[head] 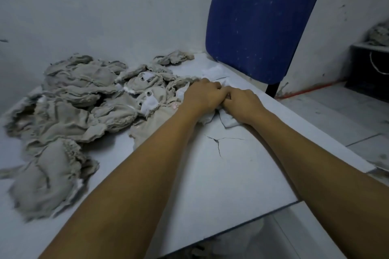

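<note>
At the far right part of the bench (221,174), just in front of the blue chair (261,21): one white cloth piece (228,121), lying flat and directly beneath both hands.

- Position: the piece sits under the hands, not beside them. One corner shows on the near side below the right hand (242,104), and a little more white shows past the knuckles on the far side.
- Long axis: it appears to run away from the person, near to far. Most of the piece is covered, so this is a judgement.
- Left hand (203,95): knuckles up, fingers curled down onto the cloth, touching the right hand at the thumb side.
- Right hand: the same posture, curled over the cloth and gripping it. Its fingertips are hidden.
- Nearness: both hands are equally on the piece. The right covers the exposed near corner, and the left lies closer to the heap.
- Adjacent: a heap of beige fabric pieces (80,99) spreads to the left, its edge touching the left hand's side. A second white scrap (212,71) lies just beyond the hands.
- Surface: a crack (219,143) in the bench, between the forearms.
</note>
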A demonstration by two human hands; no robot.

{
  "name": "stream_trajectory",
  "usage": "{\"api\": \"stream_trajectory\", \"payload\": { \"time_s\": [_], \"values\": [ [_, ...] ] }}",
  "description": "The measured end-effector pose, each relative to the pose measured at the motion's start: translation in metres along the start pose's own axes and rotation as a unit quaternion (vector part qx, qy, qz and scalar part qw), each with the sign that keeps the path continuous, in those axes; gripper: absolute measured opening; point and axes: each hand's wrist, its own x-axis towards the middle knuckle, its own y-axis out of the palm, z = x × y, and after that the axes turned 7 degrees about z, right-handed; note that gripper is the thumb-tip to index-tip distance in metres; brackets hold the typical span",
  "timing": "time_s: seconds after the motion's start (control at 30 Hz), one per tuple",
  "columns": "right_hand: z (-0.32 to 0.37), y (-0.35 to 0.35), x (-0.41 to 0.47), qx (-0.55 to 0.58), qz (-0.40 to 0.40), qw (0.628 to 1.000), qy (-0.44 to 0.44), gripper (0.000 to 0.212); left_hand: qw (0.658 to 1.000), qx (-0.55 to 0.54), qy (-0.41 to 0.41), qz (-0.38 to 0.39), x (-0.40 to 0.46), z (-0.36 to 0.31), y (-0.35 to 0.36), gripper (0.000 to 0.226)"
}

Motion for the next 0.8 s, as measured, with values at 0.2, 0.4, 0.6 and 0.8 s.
{"api": "stream_trajectory", "payload": {
  "time_s": [0.2,0.4,0.6,0.8],
  "values": [
    [0.028,0.005,-0.061,0.018,0.0,0.999,-0.032,0.035,0.999,-0.032,-0.011,-0.025,-0.072,-0.001,-0.004,0.042],
    [0.063,0.012,-0.117,0.034,0.005,0.998,-0.051,0.022,0.993,-0.095,0.011,-0.066,-0.151,-0.008,-0.014,0.032],
    [0.077,0.007,-0.149,0.043,-0.027,0.988,-0.147,0.054,0.966,0.029,0.018,-0.255,-0.235,-0.003,-0.029,0.04],
    [0.082,0.007,-0.17,-0.025,-0.054,0.978,-0.198,0.05,0.972,0.045,-0.175,-0.152,-0.281,0.063,-0.036,0.057]
  ]
}}
